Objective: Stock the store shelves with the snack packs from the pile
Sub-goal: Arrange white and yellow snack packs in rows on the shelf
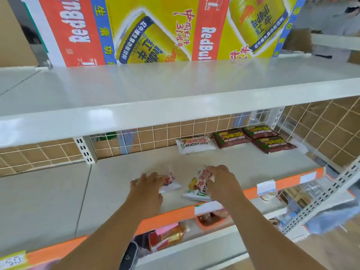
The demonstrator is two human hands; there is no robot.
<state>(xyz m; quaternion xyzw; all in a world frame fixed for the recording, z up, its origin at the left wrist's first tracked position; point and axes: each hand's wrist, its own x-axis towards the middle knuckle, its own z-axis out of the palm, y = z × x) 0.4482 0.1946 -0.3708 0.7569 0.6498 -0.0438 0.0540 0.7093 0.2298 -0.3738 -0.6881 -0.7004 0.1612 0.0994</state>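
Six snack packs lie on the middle shelf (243, 164): three white, three brown. The three brown packs (272, 145) sit together at the back right, against the wire grid (159, 133). Just beside them to the left is the back white pack (194, 146). The other two white ones are near the front edge, a little apart from each other, one under each hand.

The left hand (148, 190) lies over the left pack (171, 185), its fingers (144, 178) nearly straight and spread apart, resting on the pack's left part. The right hand (222, 182) grips the right pack (197, 189), its fingers (216, 170) curled together over the top edge, tilting the pack up off the shelf.

Two Red Bull cartons (97, 30) stand side by side on the top shelf (175, 90).
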